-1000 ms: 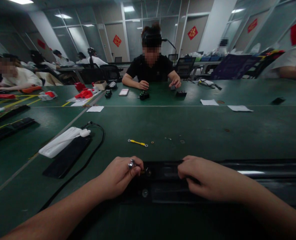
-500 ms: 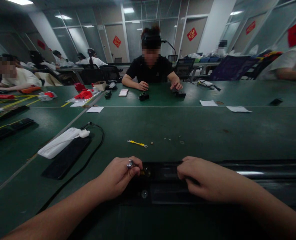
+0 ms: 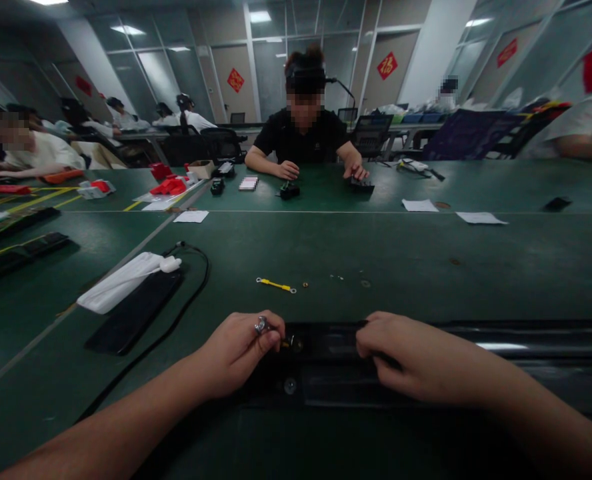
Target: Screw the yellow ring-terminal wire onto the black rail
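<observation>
A long black metal rail [image 3: 341,393] lies across the table in front of me. At its left end, my left hand [image 3: 246,347] pinches what looks like a yellow wire beside a round metal fastener [image 3: 297,343]. A shiny silver metal piece [image 3: 261,325] shows at the index finger; whether it is worn or held I cannot tell. A screw head [image 3: 290,386] sits nearer to me on the rail. My right hand [image 3: 401,353] is closed over the rail further right, its fingertips hidden. Beyond lie a short yellow wire [image 3: 276,285] with ring ends and a small brass nut [image 3: 305,285].
Left of my hands lie a black power bank [image 3: 133,313], a white device [image 3: 121,283] and a black cable [image 3: 186,300]. Across the green table [image 3: 401,253] a co-worker [image 3: 303,137] handles small black parts. Red parts [image 3: 171,187] and white papers [image 3: 420,206] lie further back.
Both hands keep almost the same place and grip. The view has shifted very slightly, and the co-worker's hand by the black part on the right has moved a little.
</observation>
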